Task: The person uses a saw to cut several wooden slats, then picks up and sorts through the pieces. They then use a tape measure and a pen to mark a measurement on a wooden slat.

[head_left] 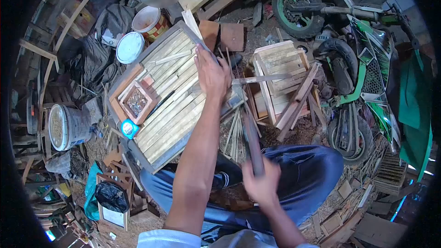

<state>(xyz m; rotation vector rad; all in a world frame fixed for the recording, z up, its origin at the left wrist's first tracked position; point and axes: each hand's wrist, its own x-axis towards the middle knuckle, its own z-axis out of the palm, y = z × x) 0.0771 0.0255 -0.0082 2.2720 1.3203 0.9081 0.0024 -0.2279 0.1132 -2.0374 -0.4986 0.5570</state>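
The left forearm (195,156) crosses the slatted panel (183,109) by the left knee (158,189), the left hand (212,73) over its upper right edge, grip unclear, the right hand (262,181) clasping a blurred tool (250,133) near the right corner, a wooden box (146,112) by the lower left edge.

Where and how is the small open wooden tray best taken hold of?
Probably by two opposite walls of the tray, from above, with a grip that spans it. It lies open side up on the slatted panel, its raised rim offers edges, and small pieces lie inside, so it should stay level. The blue round object crowds its near corner; better avoid that spot.
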